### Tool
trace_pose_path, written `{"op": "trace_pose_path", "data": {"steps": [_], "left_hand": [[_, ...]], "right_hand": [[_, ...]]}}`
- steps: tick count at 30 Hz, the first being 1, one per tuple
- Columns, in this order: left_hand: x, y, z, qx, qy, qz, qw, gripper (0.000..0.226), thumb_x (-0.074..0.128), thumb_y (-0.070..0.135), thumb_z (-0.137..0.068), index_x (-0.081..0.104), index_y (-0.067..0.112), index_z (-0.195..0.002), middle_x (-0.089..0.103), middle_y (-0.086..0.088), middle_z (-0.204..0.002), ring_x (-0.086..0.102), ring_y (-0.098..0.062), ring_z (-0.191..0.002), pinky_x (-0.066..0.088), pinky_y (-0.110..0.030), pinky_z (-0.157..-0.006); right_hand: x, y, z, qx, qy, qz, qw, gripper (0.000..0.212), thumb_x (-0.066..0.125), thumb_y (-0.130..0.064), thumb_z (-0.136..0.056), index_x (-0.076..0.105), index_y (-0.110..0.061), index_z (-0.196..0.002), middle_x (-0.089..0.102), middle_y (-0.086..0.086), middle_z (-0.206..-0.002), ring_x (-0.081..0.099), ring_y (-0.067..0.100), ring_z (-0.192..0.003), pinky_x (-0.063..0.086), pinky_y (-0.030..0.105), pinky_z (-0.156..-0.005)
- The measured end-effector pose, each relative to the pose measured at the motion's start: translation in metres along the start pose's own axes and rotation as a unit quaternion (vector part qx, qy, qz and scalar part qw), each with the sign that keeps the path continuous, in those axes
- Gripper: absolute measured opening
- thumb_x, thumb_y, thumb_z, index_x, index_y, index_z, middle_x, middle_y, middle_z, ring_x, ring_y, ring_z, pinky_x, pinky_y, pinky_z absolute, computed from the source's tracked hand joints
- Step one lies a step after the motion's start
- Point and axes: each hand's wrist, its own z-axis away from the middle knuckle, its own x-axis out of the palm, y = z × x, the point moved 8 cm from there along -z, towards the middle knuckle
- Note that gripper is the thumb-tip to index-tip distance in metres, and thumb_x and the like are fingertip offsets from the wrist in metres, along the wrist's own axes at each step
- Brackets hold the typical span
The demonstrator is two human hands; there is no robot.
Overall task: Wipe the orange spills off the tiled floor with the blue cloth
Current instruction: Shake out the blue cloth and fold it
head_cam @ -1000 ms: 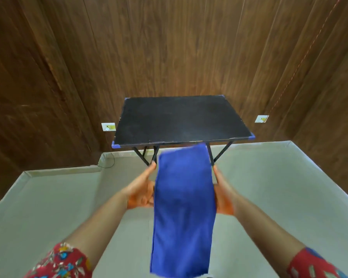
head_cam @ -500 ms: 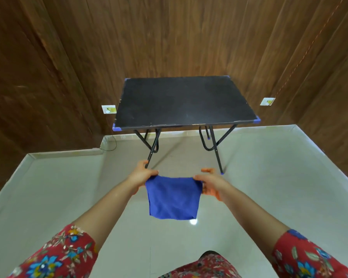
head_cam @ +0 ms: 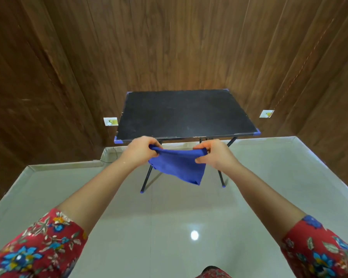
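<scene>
Both hands are out in the middle of the frame, each clamped on an end of the blue cloth (head_cam: 178, 167): left hand (head_cam: 141, 152) has its fingers curled round one end, right hand (head_cam: 215, 155) pinches the other. The cloth sags between them in the air, above the tiled floor (head_cam: 169, 227) and just in front of the black surface (head_cam: 185, 115).

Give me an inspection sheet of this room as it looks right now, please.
Surface: pale glossy tiled floor; no orange spills in view.
Job's things: blue cloth, hanging between the hands, off the floor.
Clutter: nothing seen.
Hands: left hand and right hand each grip an upper end of the cloth.
Cables: thin dark wire at the skirting below the left wall socket; orange cord on the right wall.
Surroundings: black folding table, wood-panelled walls.
</scene>
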Motion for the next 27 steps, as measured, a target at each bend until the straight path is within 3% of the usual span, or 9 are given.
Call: {"op": "trace_pose_path", "data": {"steps": [3,5,7,10,13,16,19,23,27], "left_hand": [[-0.034,0.015,-0.012,0.006,0.036,-0.017,0.999,0.010,0.061,0.017,-0.083,0.068,0.023,-0.080,0.067,-0.005,-0.081,0.062,-0.023,-0.078,0.046,-0.030,-0.061],[-0.046,0.020,-0.017,-0.001,-0.001,-0.005,1.000,0.009,0.065,0.024,-0.082,0.067,0.024,-0.074,0.065,-0.009,-0.079,0.056,-0.021,-0.077,0.040,-0.024,-0.057],[-0.055,0.023,-0.017,-0.002,-0.061,0.070,0.996,0.010,0.067,0.029,-0.080,0.071,0.022,-0.076,0.069,-0.008,-0.085,0.059,-0.019,-0.082,0.044,-0.026,-0.069],[-0.062,0.032,-0.007,0.000,-0.121,0.246,0.962,0.016,0.062,0.024,-0.090,0.073,0.018,-0.099,0.074,0.000,-0.098,0.067,-0.014,-0.092,0.047,-0.025,-0.086],[-0.053,0.036,-0.001,-0.043,-0.104,0.438,0.892,0.022,0.057,0.029,-0.093,0.070,0.017,-0.106,0.074,-0.001,-0.099,0.068,-0.015,-0.088,0.052,-0.025,-0.076],[-0.003,0.014,0.009,-0.168,-0.113,0.588,0.783,0.031,0.056,0.040,-0.092,0.071,0.017,-0.106,0.074,-0.004,-0.102,0.068,-0.021,-0.091,0.050,-0.035,-0.082],[0.042,-0.010,0.027,-0.227,-0.133,0.626,0.734,0.035,0.058,0.031,-0.091,0.064,0.012,-0.120,0.072,-0.009,-0.109,0.067,-0.026,-0.099,0.052,-0.038,-0.082],[0.076,-0.023,0.047,-0.204,-0.172,0.655,0.707,0.043,0.065,0.005,-0.078,0.060,0.011,-0.121,0.072,-0.007,-0.106,0.071,-0.022,-0.084,0.056,-0.032,-0.065],[0.086,-0.032,0.050,-0.183,-0.221,0.579,0.763,0.062,0.066,-0.009,-0.076,0.055,0.023,-0.127,0.067,-0.002,-0.121,0.066,-0.023,-0.105,0.056,-0.036,-0.079]], "right_hand": [[-0.031,-0.016,-0.011,-0.032,0.045,0.011,0.998,0.007,0.071,-0.018,-0.081,0.071,-0.023,-0.086,0.057,-0.005,-0.071,0.051,0.013,-0.065,0.042,0.028,-0.061],[-0.046,-0.021,-0.016,-0.051,0.037,0.009,0.998,0.010,0.069,-0.026,-0.084,0.065,-0.030,-0.077,0.056,-0.002,-0.086,0.049,0.014,-0.081,0.040,0.027,-0.071],[-0.057,-0.025,-0.015,-0.052,0.000,-0.012,0.999,0.007,0.069,-0.034,-0.084,0.066,-0.028,-0.082,0.060,0.002,-0.101,0.051,0.013,-0.096,0.045,0.037,-0.092],[-0.069,-0.037,-0.006,-0.061,-0.055,-0.158,0.984,0.012,0.064,-0.026,-0.091,0.070,-0.016,-0.097,0.073,0.000,-0.095,0.068,0.014,-0.090,0.051,0.042,-0.095],[-0.068,-0.039,0.005,-0.018,-0.036,-0.406,0.913,0.023,0.055,-0.034,-0.096,0.071,-0.021,-0.106,0.075,-0.002,-0.102,0.071,0.015,-0.093,0.050,0.037,-0.087],[0.001,-0.009,0.031,0.148,-0.116,-0.555,0.810,0.047,0.052,-0.057,-0.089,0.071,-0.020,-0.110,0.073,0.004,-0.111,0.070,0.024,-0.100,0.049,0.041,-0.084],[0.048,0.017,0.057,0.204,-0.174,-0.476,0.838,0.043,0.069,-0.036,-0.078,0.066,-0.016,-0.117,0.075,0.005,-0.105,0.071,0.026,-0.095,0.054,0.039,-0.082],[0.060,0.028,0.055,0.229,-0.153,-0.486,0.830,0.020,0.059,-0.023,-0.092,0.066,-0.014,-0.109,0.076,0.006,-0.095,0.072,0.022,-0.081,0.054,0.035,-0.074],[0.058,0.032,0.047,0.245,-0.157,-0.421,0.859,0.029,0.058,-0.040,-0.094,0.065,-0.018,-0.111,0.073,0.003,-0.108,0.068,0.020,-0.095,0.053,0.032,-0.076]]}}
